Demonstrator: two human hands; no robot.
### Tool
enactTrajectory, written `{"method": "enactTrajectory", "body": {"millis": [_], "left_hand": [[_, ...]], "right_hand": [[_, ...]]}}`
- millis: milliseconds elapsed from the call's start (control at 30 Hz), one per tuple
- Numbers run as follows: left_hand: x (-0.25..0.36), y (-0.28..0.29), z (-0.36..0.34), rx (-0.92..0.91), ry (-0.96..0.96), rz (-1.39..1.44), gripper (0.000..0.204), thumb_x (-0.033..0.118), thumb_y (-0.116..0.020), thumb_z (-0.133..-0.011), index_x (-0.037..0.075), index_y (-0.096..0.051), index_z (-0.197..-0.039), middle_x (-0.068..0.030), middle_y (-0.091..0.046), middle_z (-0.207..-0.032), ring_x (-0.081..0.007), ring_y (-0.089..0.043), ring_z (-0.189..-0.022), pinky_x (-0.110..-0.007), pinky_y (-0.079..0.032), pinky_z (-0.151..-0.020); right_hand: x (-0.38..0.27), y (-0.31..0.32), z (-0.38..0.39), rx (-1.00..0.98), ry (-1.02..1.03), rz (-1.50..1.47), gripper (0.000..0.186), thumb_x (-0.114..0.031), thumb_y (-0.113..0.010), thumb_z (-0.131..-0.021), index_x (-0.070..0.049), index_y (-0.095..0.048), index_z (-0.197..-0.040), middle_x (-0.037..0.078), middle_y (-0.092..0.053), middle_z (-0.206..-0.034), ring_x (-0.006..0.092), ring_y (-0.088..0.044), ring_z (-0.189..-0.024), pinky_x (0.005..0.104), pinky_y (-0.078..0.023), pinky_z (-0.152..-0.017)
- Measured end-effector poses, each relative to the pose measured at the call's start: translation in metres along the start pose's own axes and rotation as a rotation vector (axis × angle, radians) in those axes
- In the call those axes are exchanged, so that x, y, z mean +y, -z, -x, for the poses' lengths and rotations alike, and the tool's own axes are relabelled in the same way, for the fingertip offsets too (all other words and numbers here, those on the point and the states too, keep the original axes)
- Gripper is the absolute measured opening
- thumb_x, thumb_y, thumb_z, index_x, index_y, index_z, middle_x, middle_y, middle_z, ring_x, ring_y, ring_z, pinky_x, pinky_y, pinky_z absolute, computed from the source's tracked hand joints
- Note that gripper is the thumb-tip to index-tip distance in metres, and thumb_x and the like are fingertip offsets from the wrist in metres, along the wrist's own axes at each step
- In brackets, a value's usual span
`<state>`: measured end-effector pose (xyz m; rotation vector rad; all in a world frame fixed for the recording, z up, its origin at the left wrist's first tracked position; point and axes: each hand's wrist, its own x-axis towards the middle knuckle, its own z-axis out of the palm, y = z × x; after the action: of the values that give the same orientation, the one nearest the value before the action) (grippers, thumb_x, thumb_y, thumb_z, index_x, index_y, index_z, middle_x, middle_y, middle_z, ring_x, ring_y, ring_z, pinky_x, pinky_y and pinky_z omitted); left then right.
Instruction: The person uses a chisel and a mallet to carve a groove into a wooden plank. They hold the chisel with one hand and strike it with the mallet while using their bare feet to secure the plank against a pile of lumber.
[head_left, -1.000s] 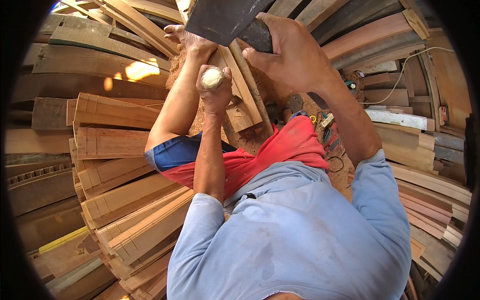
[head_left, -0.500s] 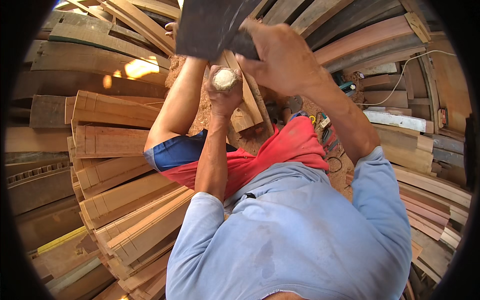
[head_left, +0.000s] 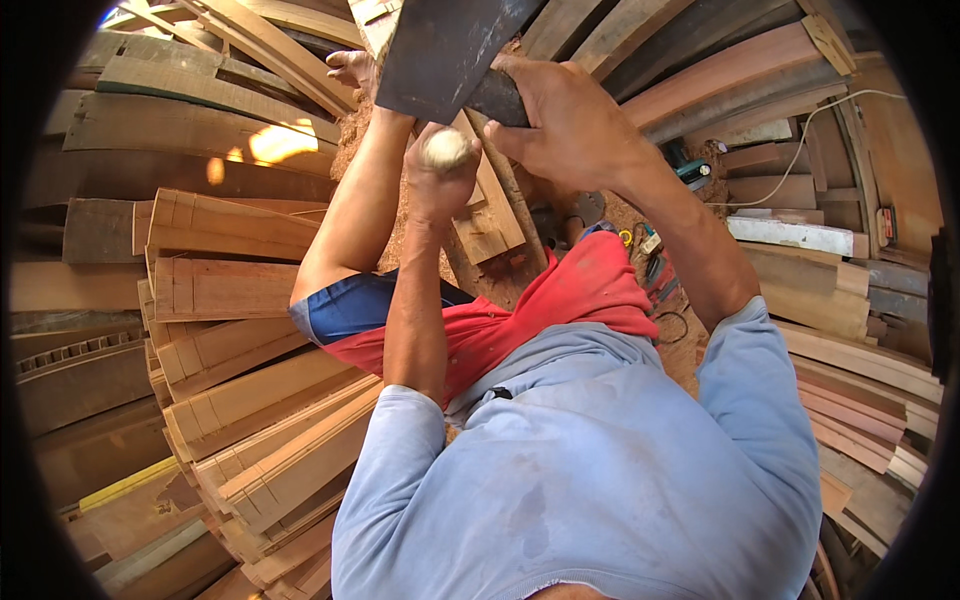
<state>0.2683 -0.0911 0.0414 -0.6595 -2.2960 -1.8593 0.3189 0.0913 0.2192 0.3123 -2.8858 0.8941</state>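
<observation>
My right hand (head_left: 565, 120) is closed round the dark handle of a mallet (head_left: 445, 60) with a broad, black, block-shaped head. The head hangs over the work and runs off the top edge. Just below it, my left hand (head_left: 440, 185) grips an upright chisel-like tool. Only the pale, round, worn end of its handle (head_left: 446, 148) shows, slightly blurred; its blade is hidden. Beneath and beside my left hand, a light wooden piece (head_left: 488, 230) lies lengthwise between my legs. The mallet head and my hands cover its far part.
My bare foot (head_left: 355, 72) rests beyond the left hand. Many cut boards (head_left: 225, 287) fan out on the left, with longer planks (head_left: 740, 75) at the right. Wood shavings cover the ground. A green power tool (head_left: 692, 172) and a white cable (head_left: 800, 150) are to the right.
The mallet head has shifted to the right and shows more sharply. My left hand and the tool handle have moved slightly up and left in the picture.
</observation>
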Motion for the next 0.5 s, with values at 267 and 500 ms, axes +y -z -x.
{"method": "enactTrajectory", "body": {"millis": [267, 500], "left_hand": [[0.002, -0.007, 0.006, 0.219, 0.136, 0.095, 0.021, 0.005, -0.078, -0.086, 0.002, -0.057, -0.089, -0.0024, -0.057, -0.073, -0.0122, -0.055, -0.066, -0.029, -0.049, -0.063], [-0.023, -0.028, 0.023, 0.253, -0.044, -0.057, 0.019, 0.005, -0.077, -0.086, 0.0, -0.062, -0.097, -0.0051, -0.066, -0.083, -0.0181, -0.064, -0.071, -0.031, -0.052, -0.067]], "right_hand": [[-0.004, 0.027, 0.004, 0.173, 0.069, -0.126, 0.027, -0.018, -0.072, -0.084, 0.001, -0.067, -0.101, 0.02, -0.07, -0.078, 0.0373, -0.072, -0.077, 0.0452, -0.056, -0.074], [0.014, -0.023, 0.009, -0.129, -0.062, 0.253, 0.046, -0.023, -0.075, -0.082, 0.0, -0.064, -0.12, 0.022, -0.071, -0.086, 0.0419, -0.07, -0.084, 0.0462, -0.054, -0.079]]}}
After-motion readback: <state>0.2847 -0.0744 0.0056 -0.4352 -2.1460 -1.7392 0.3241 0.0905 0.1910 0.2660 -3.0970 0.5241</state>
